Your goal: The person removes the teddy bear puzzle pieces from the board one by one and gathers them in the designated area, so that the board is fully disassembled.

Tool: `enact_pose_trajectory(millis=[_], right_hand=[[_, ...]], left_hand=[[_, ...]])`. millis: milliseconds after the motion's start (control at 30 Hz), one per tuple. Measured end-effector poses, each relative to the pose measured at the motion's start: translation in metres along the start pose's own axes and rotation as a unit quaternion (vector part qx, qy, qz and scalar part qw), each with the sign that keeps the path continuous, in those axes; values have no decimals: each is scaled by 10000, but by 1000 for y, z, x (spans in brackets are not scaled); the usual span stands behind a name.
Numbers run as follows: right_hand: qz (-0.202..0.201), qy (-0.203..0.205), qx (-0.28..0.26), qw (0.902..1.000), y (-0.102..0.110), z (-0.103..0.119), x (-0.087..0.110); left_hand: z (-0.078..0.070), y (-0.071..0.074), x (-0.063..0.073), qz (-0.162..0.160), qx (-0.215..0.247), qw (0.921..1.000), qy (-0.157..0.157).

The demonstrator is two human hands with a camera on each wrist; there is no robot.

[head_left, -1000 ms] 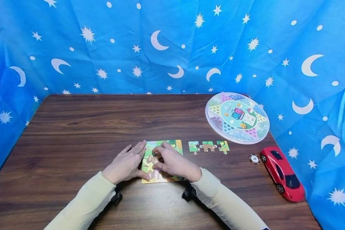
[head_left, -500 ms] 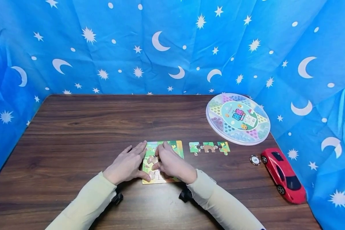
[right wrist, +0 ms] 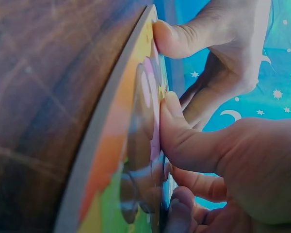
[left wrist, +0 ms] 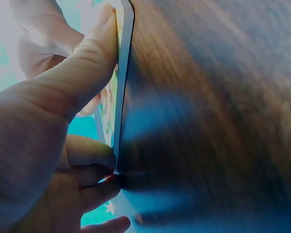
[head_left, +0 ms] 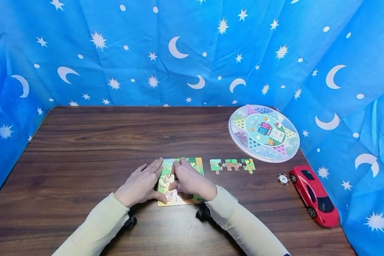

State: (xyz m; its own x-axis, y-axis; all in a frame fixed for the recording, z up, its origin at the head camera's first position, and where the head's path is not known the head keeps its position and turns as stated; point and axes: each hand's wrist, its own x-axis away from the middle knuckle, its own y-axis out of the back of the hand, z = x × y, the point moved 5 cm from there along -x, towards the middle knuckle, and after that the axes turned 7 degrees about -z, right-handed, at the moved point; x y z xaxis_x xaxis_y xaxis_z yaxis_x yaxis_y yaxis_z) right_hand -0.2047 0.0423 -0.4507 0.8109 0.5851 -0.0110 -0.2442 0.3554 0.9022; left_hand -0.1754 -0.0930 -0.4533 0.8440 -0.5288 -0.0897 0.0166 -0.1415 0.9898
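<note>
A small jigsaw puzzle in a yellow-edged tray (head_left: pixel 198 163) lies on the table in the head view. My left hand (head_left: pixel 140 183) braces its left side, fingers stretched along the edge and thumb on the near left corner; the left wrist view shows that thumb (left wrist: pixel 99 46) over the rim. Bent over the middle of the puzzle, my right hand (head_left: pixel 192 179) touches the picture with its thumb and curled fingers. In the right wrist view, the thumb tip (right wrist: pixel 170 107) meets the puzzle face; I cannot tell whether a piece is pinched there.
Right of the tray, three loose puzzle pieces (head_left: pixel 232 165) lie in a row. A round Chinese checkers set (head_left: pixel 264 131) sits at the back right. Nearer are a poker chip (head_left: pixel 283 179) and a red toy car (head_left: pixel 315 195). A blue star-patterned curtain (head_left: pixel 147 42) surrounds the table.
My right hand has shifted slightly left and stands more steeply over the puzzle, its forearm drawn inward. The left hand and the loose pieces stay where they were.
</note>
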Motion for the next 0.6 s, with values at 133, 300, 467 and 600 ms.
enact_pose_trajectory(millis=[133,300,467,600], right_hand=[[-28,3,28,10000,1,1,-2],[-131,-123,51,9998,3,4,-2],[-370,34,55,9993,7,8,1],[-483,104,-157,9987,7,9,6]], left_hand=[[0,1,0,-4,-38,10000,-6],[0,3,0,-41,-84,10000,-33],[-1,4,1,-70,-91,9999,-54],[0,2,2,-6,-61,10000,-39]])
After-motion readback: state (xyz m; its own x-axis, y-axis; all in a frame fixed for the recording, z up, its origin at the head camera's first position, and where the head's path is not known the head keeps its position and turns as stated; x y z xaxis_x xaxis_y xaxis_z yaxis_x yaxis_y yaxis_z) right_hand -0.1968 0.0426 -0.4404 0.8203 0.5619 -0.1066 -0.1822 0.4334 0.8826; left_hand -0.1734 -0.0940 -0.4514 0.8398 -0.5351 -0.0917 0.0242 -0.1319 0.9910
